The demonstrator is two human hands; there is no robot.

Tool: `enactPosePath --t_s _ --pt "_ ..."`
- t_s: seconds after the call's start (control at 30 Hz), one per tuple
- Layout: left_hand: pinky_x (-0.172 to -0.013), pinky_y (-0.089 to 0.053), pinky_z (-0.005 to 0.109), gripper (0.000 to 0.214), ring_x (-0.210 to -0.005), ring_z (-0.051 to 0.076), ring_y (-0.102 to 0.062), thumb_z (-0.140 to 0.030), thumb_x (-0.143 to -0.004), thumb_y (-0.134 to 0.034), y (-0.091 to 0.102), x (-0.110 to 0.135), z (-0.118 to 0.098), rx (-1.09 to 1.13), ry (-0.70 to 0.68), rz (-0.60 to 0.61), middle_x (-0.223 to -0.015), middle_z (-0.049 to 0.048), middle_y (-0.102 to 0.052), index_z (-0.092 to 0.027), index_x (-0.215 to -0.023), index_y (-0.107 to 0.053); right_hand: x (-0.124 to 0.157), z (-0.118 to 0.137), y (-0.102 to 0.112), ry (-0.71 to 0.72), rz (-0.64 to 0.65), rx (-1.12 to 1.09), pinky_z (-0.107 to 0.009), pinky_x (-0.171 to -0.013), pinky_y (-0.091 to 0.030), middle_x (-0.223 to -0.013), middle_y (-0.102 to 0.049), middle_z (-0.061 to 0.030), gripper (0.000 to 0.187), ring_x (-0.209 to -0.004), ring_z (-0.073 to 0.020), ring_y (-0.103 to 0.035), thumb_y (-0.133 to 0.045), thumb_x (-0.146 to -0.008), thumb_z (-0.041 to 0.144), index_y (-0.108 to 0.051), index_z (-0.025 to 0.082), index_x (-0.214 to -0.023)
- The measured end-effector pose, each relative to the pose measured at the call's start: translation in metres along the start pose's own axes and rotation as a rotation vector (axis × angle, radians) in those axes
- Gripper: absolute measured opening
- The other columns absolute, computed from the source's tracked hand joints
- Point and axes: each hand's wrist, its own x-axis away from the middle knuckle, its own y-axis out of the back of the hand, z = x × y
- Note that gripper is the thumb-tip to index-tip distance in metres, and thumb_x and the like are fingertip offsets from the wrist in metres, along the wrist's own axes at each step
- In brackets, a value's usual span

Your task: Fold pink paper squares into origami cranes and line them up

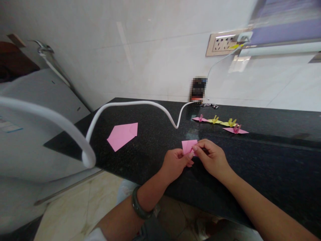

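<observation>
A small folded square of pink paper [187, 146] is held up between my two hands, just above the dark countertop. My left hand [177, 162] pinches its lower edge, with a green bangle on that wrist. On the right side of the paper, my right hand [212, 157] grips with thumb and index finger, the thumb tip close to the left thumb. Parts of the paper's lower edge are hidden behind the fingers. Larger pink sheets [122, 135] lie flat on the counter to the left.
Several pink and yellow paper cranes [215, 120] stand in a row at the back right of the black countertop [155, 129]. A bent white flexible stand [140, 103] arches over the left side. A phone-like device [198, 89], blurred, leans on the wall below a socket [222, 43].
</observation>
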Motion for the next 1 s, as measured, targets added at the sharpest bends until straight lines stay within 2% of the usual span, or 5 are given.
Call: enactPosePath --t_s 0.47,0.63,0.73,0.83,1.0 --pt "-0.051 -0.042 0.021 0.034 -0.052 0.011 -0.056 -0.042 -0.074 -0.047 0.0011 0.0007 0.0013 0.013 -0.033 0.003 -0.062 0.0073 -0.064 -0.011 -0.066 -0.058 0.0004 -0.0027 -0.0014 -0.087 0.011 -0.109 -0.025 -0.053 -0.036 -0.064 -0.050 -0.0007 0.017 -0.057 -0.0112 -0.046 -0.048 -0.078 0.026 -0.054 0.016 -0.065" --pt "-0.051 -0.041 0.021 0.031 -0.051 0.010 -0.055 -0.039 -0.074 -0.048 0.0011 0.0017 -0.0029 0.054 -0.005 0.001 -0.060 0.0062 -0.063 -0.011 -0.064 -0.058 -0.0018 -0.0025 0.0002 -0.204 0.078 -0.309 -0.024 -0.051 -0.038 -0.061 -0.049 0.0005 0.018 -0.054 -0.0099 -0.046 -0.050 -0.077 0.030 -0.054 0.016 -0.067" --pt "-0.051 -0.040 0.021 0.028 -0.050 0.010 -0.055 -0.036 -0.073 -0.049 0.0010 0.0024 -0.0044 0.083 0.010 -0.005 -0.059 0.0061 -0.063 -0.011 -0.065 -0.058 -0.0030 -0.0030 0.0003 -0.313 0.081 -0.523 -0.023 -0.047 -0.040 -0.063 -0.048 0.0018 0.017 -0.053 -0.0095 -0.046 -0.053 -0.074 0.033 -0.052 0.018 -0.082" --pt "-0.050 -0.040 0.021 0.028 -0.049 0.010 -0.055 -0.037 -0.073 -0.049 0.0018 0.0029 -0.0042 0.093 0.014 -0.004 -0.059 0.0059 -0.063 -0.011 -0.065 -0.058 -0.0038 -0.0039 0.0006 -0.365 0.108 -0.653 -0.021 -0.043 -0.041 -0.067 -0.049 0.0025 0.030 -0.053 -0.0093 -0.047 -0.058 -0.069 0.034 -0.048 0.020 -0.094" --pt "-0.050 -0.041 0.021 0.030 -0.050 0.010 -0.055 -0.038 -0.073 -0.048 0.0033 0.0034 -0.0015 0.050 -0.006 0.029 -0.058 0.0058 -0.062 -0.011 -0.066 -0.057 -0.0036 -0.0068 0.0029 -0.354 0.303 -0.519 -0.020 -0.041 -0.036 -0.059 -0.049 0.0029 0.023 -0.043 -0.0062 -0.043 -0.056 -0.070 0.038 -0.053 0.015 -0.070"
